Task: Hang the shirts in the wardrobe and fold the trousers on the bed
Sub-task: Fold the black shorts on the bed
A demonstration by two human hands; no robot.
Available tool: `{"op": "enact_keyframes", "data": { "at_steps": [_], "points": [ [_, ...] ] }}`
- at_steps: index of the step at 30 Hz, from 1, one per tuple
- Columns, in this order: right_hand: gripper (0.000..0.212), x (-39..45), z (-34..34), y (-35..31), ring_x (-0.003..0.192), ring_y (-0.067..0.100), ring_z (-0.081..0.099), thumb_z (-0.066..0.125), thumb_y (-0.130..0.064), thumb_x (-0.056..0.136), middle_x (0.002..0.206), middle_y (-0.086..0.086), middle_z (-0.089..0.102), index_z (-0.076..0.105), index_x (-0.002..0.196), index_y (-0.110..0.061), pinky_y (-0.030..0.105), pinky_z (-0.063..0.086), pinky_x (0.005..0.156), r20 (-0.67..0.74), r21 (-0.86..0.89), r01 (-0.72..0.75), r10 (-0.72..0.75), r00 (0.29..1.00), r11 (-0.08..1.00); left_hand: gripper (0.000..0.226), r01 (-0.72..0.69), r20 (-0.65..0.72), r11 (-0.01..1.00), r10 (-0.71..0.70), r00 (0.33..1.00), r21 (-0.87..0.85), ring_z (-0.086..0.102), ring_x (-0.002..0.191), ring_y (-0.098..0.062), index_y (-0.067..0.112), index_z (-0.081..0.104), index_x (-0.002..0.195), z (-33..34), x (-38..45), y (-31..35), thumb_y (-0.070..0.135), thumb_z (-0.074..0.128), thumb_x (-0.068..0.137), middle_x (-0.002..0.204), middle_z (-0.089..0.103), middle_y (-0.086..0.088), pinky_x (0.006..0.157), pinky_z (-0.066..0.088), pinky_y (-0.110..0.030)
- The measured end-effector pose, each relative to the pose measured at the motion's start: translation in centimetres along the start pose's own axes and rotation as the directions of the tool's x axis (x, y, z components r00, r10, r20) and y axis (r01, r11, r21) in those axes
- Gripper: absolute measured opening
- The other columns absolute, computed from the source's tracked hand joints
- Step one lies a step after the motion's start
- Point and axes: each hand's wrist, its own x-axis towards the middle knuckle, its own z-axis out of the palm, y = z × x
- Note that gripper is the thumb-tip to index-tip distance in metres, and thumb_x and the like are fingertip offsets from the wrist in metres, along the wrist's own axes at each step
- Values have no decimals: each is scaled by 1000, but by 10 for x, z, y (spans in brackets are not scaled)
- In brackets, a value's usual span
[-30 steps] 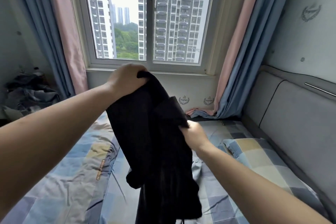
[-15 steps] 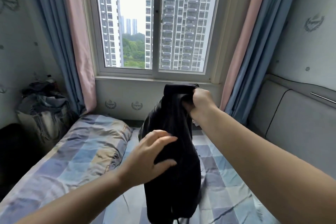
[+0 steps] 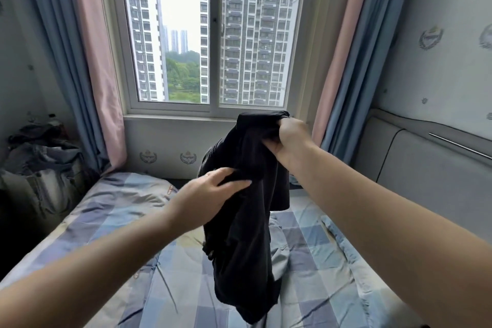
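A black garment hangs crumpled in front of me above the bed, its lower end reaching down to the checked sheet. My right hand grips its bunched top edge just below the window sill. Lower and to the left, my left hand pinches a fold of the cloth between thumb and fingers at the garment's middle. I cannot tell whether it is a shirt or trousers. No wardrobe is in view.
A blue checked quilt lies bunched on the bed's left side. A heap of dark clothes sits against the left wall. A grey padded headboard runs along the right. Curtains frame the window ahead.
My left hand let go of the garment's top and dropped to its middle, where it now pinches a fold. My right hand rose to hold the top edge.
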Motion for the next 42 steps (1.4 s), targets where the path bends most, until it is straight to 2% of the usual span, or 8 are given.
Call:
{"op": "enact_keyframes", "data": {
  "at_steps": [4,8,16,19,26,31,37,42],
  "points": [
    [24,7,-20,10,87,26,64,37,-2,96,99,15,64,61,97,-7,28,55,51,15,-62,-46,47,999,997,53,202,-41,874,-244,969,-442,59,114,-8,22,54,134,-15,31,-4,-3,59,87,125,61,8,99,45,-21],
    [12,7,-45,27,80,16,66,48,-10,97,96,7,65,60,95,-13,27,58,60,89,-211,-117,138,986,970,60,418,86,526,-543,836,-741,58,88,8,55,54,114,-30,60,2,0,51,91,107,62,31,75,41,-2],
    [36,-30,-55,40,83,-8,65,56,-38,93,107,-10,64,51,125,-23,11,50,65,414,-420,163,29,910,893,25,388,290,-32,-720,631,-921,64,59,-11,20,72,85,-31,106,25,2,54,93,75,65,-4,54,54,-22],
    [44,-35,-63,43,105,12,65,55,-28,94,121,3,64,43,136,-19,28,54,89,414,-400,187,-6,910,897,12,344,325,-128,-722,610,-930,68,62,-11,14,69,95,-32,113,26,6,68,86,81,68,-6,55,53,-20],
    [34,-31,-84,53,84,7,65,42,-40,100,98,-6,68,58,125,-23,34,53,78,442,-408,24,174,880,913,39,406,295,55,-597,746,-912,70,90,-16,25,67,104,-43,117,19,-1,76,75,105,67,-6,78,56,-25],
    [7,-24,-84,88,80,14,62,62,-25,90,86,2,69,67,89,-21,36,52,78,371,-723,187,146,917,665,28,375,224,148,-587,778,-915,69,79,-10,28,75,88,-48,110,13,1,69,82,86,72,2,69,54,-20],
    [20,-1,-100,117,69,19,52,54,-17,82,70,2,63,49,63,-14,33,37,61,237,-926,240,-46,970,292,18,284,152,60,-730,666,-957,69,69,-8,20,74,82,-65,94,-17,4,67,86,74,72,4,61,53,-19],
    [28,21,-122,116,100,28,56,48,-16,87,113,5,52,58,109,-31,35,47,80,187,-981,192,-131,974,29,11,306,124,52,-840,528,-951,69,65,-8,16,71,83,-68,71,-49,7,66,87,71,70,3,59,54,-19]
  ]
}}
